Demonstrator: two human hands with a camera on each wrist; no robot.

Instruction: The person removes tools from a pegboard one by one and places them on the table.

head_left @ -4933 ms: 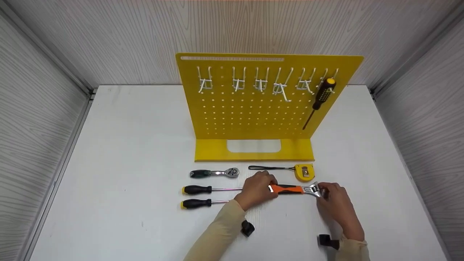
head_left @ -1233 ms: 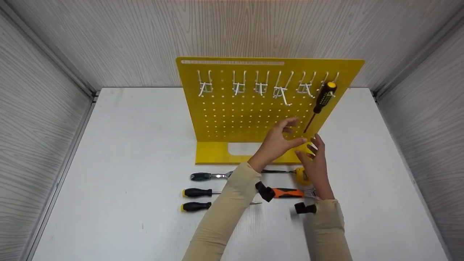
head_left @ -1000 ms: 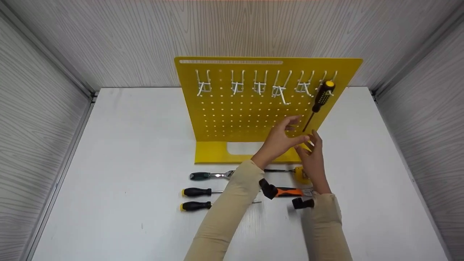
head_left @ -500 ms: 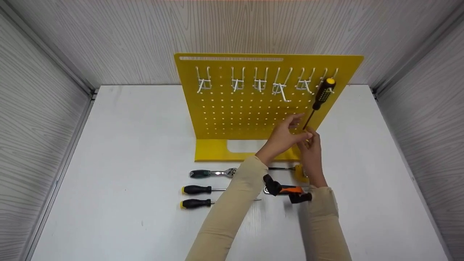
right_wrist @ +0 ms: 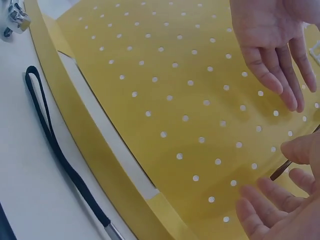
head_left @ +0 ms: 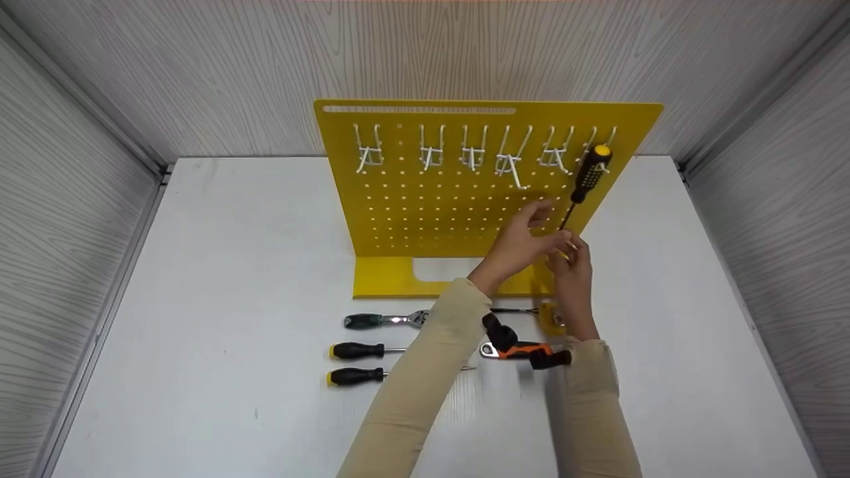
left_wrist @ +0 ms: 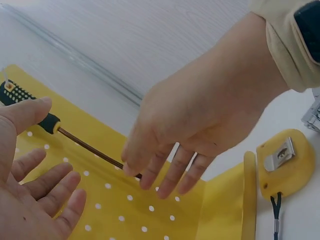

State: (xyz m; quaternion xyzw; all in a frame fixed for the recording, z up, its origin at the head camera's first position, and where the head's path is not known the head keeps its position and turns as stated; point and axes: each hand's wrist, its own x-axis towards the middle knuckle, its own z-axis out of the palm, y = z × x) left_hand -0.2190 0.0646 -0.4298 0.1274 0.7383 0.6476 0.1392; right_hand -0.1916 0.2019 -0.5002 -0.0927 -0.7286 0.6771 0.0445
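A black-and-yellow screwdriver [head_left: 587,176] hangs at a slant from the rightmost hook of the yellow pegboard [head_left: 425,199], tip down. My left hand [head_left: 521,240] is spread left of its shaft, fingers relaxed, holding nothing. My right hand [head_left: 572,275] is at the shaft's lower end. In the right wrist view, the shaft tip [right_wrist: 280,171] lies between the thumb and index finger, with a gap showing; whether they touch it is unclear. The left wrist view shows the right hand [left_wrist: 185,115] with fingers extended and the thumb overlapping the shaft [left_wrist: 90,147].
Several bare white hooks [head_left: 431,156] line the board's top. In front lie a ratchet [head_left: 372,320], two screwdrivers with black handles [head_left: 362,350], an adjustable wrench [head_left: 508,350] partly hidden by the wrist cameras, and a yellow tape measure [left_wrist: 287,165] with a black strap [right_wrist: 60,150].
Both hands have left the adjustable wrench and risen to the board. Over the last second they have crept up toward the hanging screwdriver's tip, which has not visibly moved.
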